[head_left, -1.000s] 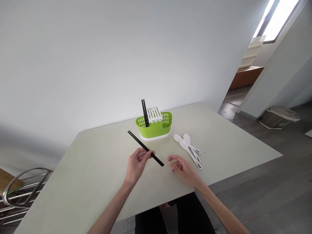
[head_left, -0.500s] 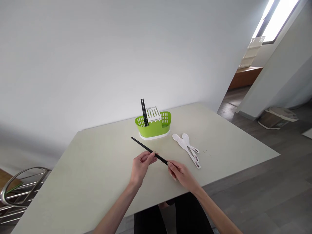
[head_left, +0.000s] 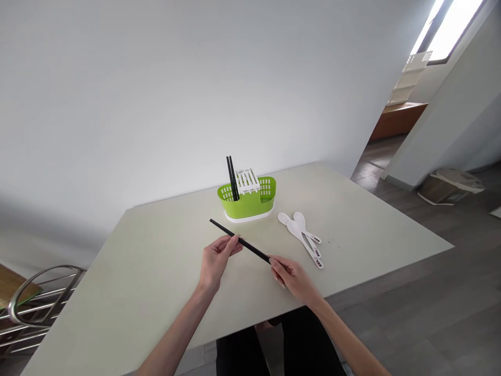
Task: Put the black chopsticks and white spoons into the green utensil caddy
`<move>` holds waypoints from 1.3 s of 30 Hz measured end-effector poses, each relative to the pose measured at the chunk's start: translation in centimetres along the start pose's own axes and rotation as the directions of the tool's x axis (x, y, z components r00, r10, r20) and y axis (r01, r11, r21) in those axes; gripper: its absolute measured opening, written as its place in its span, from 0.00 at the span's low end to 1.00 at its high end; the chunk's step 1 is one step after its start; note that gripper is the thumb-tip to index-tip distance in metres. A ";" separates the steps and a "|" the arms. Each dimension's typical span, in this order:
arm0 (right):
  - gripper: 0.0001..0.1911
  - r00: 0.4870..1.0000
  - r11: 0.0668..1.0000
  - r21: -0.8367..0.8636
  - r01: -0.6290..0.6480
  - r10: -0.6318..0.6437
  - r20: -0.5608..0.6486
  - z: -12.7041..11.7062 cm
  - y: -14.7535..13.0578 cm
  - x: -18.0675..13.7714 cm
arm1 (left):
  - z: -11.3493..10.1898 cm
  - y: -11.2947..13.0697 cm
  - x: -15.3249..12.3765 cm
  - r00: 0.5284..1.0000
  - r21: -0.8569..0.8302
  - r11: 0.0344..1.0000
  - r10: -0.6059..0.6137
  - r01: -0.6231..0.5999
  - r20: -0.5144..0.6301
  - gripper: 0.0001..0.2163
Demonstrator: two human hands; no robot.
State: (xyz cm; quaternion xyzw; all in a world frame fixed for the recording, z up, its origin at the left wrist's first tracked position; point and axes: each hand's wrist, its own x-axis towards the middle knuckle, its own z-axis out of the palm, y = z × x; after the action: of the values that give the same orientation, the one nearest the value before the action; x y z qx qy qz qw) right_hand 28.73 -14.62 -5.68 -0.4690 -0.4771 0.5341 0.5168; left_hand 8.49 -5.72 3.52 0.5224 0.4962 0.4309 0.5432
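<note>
Black chopsticks (head_left: 254, 249), lying close together so that I cannot tell their number, slant across the front of me above the table. My left hand (head_left: 216, 257) pinches them near the middle between thumb and fingers. At their near right end, my right hand (head_left: 293, 277) is closed around them. Beyond my hands stands a green utensil basket (head_left: 246, 209) with a white slotted top (head_left: 248, 180) and a white base. More black chopsticks (head_left: 233, 178) stand upright in its left compartment. Three white spoons (head_left: 301, 237) overlap on the table to the right of the basket.
The pale table (head_left: 156, 250) meets a white wall (head_left: 188, 94) at the back. A metal rack (head_left: 39, 303) stands beyond its left edge. On the floor to the right is a bin (head_left: 448, 186).
My left hand has slid left along the chopsticks, away from my right hand. The right hand keeps its hold at the end. The view has shifted slightly.
</note>
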 end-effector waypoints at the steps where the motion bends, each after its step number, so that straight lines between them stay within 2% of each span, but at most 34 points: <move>1: 0.29 1.000 1.000 0.006 0.001 -0.001 -0.005 0.0 0.1 0.0 | -0.2 0.3 0.2 1.000 0.010 1.000 0.015 -0.015 -0.006 0.19; 5: 0.31 0.999 0.998 0.054 0.023 -0.021 -0.040 0.0 0.5 0.1 | -2.1 3.3 2.3 0.977 0.055 0.985 0.169 -0.163 -0.130 0.21; 7: 0.32 0.999 0.998 0.049 0.033 -0.031 -0.037 0.1 0.7 0.2 | -3.5 5.9 3.7 0.930 0.105 0.956 0.290 -0.273 -0.225 0.22; 9: 0.31 0.999 0.999 0.011 0.039 -0.039 -0.020 0.1 0.9 0.2 | -4.9 8.7 5.1 0.852 0.170 0.906 0.423 -0.388 -0.309 0.22; 11: 0.29 0.999 0.998 -0.044 0.041 -0.041 0.002 0.2 1.0 0.2 | -5.8 11.2 6.5 0.784 0.237 0.857 0.515 -0.458 -0.346 0.21; 12: 0.28 0.999 0.996 -0.072 0.043 -0.042 0.011 0.3 1.0 0.2 | -6.0 12.1 7.2 0.763 0.265 0.837 0.546 -0.479 -0.345 0.20; 14: 0.26 0.998 0.991 -0.125 0.051 -0.048 0.031 0.3 0.9 0.1 | -6.0 13.4 8.9 0.750 0.315 0.813 0.577 -0.489 -0.324 0.19; 18: 0.24 0.997 0.982 -0.175 0.068 -0.061 0.048 0.4 0.7 0.0 | -4.8 13.5 12.8 0.793 0.386 0.808 0.556 -0.446 -0.247 0.18; 21: 0.24 0.997 0.981 -0.176 0.076 -0.070 0.041 0.4 0.6 0.1 | -3.6 12.3 15.7 0.837 0.464 0.793 0.519 -0.394 -0.175 0.16; 25: 0.23 0.997 0.982 -0.176 0.070 -0.064 0.036 0.5 0.4 0.1 | -2.6 10.4 18.5 0.870 0.581 0.731 0.488 -0.358 -0.077 0.15; 32: 0.20 0.998 0.978 -0.198 0.063 -0.057 0.036 0.5 0.1 0.3 | -1.8 8.3 21.3 0.913 0.685 0.673 0.407 -0.279 -0.028 0.16; 39: 0.20 0.998 0.981 -0.191 0.043 -0.035 0.045 0.6 0.6 0.5 | -1.3 7.5 22.7 0.918 0.740 0.603 0.394 -0.297 0.047 0.16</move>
State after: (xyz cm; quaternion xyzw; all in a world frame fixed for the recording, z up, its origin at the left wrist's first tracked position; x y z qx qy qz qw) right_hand 28.04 -14.16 -6.22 -0.4961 -0.5462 0.4851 0.4693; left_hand 10.67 17.49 9.04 0.7546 0.5480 0.3225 0.1621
